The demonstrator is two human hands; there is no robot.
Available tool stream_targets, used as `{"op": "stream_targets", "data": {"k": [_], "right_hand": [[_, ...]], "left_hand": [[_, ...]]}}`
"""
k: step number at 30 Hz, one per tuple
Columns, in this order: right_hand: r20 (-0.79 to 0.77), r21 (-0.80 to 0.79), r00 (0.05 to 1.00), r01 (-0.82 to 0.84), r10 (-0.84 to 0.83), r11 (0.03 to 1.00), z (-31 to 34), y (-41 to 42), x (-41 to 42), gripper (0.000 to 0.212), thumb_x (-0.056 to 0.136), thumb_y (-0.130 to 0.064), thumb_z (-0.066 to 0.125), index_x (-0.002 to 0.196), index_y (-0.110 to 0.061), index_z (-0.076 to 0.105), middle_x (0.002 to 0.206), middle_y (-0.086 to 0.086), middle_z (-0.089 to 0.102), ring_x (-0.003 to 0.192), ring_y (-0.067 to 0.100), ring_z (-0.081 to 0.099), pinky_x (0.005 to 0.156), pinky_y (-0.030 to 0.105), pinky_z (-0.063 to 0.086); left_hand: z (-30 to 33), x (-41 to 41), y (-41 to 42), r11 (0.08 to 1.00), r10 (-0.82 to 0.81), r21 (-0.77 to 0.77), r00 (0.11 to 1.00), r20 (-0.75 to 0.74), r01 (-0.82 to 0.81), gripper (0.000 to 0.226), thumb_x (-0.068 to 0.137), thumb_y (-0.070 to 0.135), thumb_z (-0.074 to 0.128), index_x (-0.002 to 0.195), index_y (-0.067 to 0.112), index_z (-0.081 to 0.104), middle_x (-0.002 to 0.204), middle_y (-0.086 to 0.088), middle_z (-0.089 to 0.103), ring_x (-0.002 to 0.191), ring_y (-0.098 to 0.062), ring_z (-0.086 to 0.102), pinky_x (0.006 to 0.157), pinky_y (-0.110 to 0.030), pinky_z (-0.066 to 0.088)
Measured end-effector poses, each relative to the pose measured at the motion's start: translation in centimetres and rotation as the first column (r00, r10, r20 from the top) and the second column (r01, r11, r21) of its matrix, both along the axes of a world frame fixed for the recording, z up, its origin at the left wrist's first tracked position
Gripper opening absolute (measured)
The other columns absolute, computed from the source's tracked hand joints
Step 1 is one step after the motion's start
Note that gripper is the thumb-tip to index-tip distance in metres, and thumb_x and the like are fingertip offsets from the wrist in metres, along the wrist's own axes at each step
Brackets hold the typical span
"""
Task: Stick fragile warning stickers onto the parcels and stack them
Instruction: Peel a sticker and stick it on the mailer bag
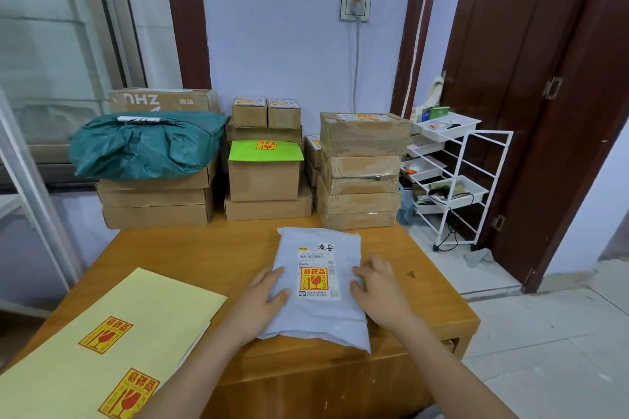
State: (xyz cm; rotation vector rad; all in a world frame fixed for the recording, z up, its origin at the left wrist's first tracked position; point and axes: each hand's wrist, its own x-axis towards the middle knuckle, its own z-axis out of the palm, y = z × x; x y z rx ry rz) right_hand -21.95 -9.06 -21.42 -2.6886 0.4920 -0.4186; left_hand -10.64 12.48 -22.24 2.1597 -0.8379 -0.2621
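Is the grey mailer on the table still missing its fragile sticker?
No, a yellow-and-red fragile sticker already sits on the grey mailer, over its shipping label, between the left hand and right hand.

Pale blue wall, dark wooden door, white rack, tiled floor.

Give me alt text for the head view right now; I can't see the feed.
Both hands, left hand and right hand, rest on the sides of a grey mailer bag that already carries a fragile sticker, on a wooden table. A yellow sticker sheet lies to the left; stacked cardboard parcels line the far edge.
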Motion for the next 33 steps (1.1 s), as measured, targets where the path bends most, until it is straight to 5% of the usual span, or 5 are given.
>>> {"op": "stream_targets", "data": {"k": [8, 12, 19, 26, 33], "right_hand": [[0.091, -0.318, 0.985, -0.108, 0.144, 0.942, 0.5, -0.9, -2.4, 0.021, 0.076, -0.024, 0.044, 0.067, -0.013, 0.060, 0.090, 0.002, 0.069, 0.092, 0.022, 0.064, 0.086, 0.030, 0.049], [0.040, -0.389, 0.980, -0.163, 0.194, 0.907, 1.1, -0.8, -3.0, 0.035, 0.075, -0.042, 0.034, 0.074, -0.015, 0.056, 0.075, -0.002, 0.056, 0.073, 0.017, 0.055, 0.061, 0.022, 0.032], [-0.218, -0.326, 0.956, -0.262, 0.197, 0.909, 1.8, -1.0, -2.9, 0.098, 0.061, -0.084, 0.022, 0.137, -0.027, 0.044, 0.125, -0.008, 0.043, 0.118, 0.010, 0.036, 0.090, 0.028, 0.033], [-0.047, -0.477, 0.998, -0.051, 0.032, 0.878, 0.7, -0.4, -2.1, 0.059, 0.064, -0.075, 0.033, 0.060, -0.026, 0.066, 0.066, -0.010, 0.052, 0.062, 0.011, 0.055, 0.051, 0.026, 0.047], [-0.019, -0.248, 1.000, 0.008, -0.013, 0.969, -0.4, -2.5, -1.7, 0.114, 0.054, -0.095, -0.005, 0.116, -0.014, 0.047, 0.118, -0.002, 0.049, 0.111, 0.018, 0.047, 0.097, 0.029, 0.035]], "left_hand": [[3.0, 3.0, -3.3, 0.908, 0.028, 0.361, 0.891, 0.453, -0.212, 0.044, 0.094, 0.047, 0.048, 0.131, 0.022, 0.048, 0.133, 0.003, 0.045, 0.126, -0.017, 0.037, 0.094, -0.031, 0.035], [4.4, 2.6, -5.3, 0.881, 0.018, 0.384, 0.832, 0.555, -0.275, 0.036, 0.092, 0.037, 0.055, 0.124, 0.021, 0.052, 0.122, 0.002, 0.049, 0.119, -0.018, 0.041, 0.089, -0.029, 0.033], [5.5, -2.8, -5.7, 0.895, -0.109, 0.435, 0.894, 0.434, -0.102, 0.051, 0.088, 0.063, 0.043, 0.106, 0.019, 0.062, 0.110, 0.001, 0.058, 0.106, -0.020, 0.054, 0.082, -0.032, 0.042], [4.2, -4.8, -6.4, 0.782, -0.318, 0.623, 0.841, 0.437, -0.028, 0.098, 0.068, 0.089, 0.023, 0.130, 0.017, 0.048, 0.132, -0.004, 0.046, 0.124, -0.023, 0.039, 0.098, -0.038, 0.033], [2.7, -3.4, -8.7, 0.818, -0.324, 0.575, 0.813, 0.484, -0.017, 0.078, 0.089, 0.064, 0.040, 0.151, 0.023, 0.017, 0.147, -0.003, 0.026, 0.136, -0.021, 0.022, 0.105, -0.034, 0.026]]}}
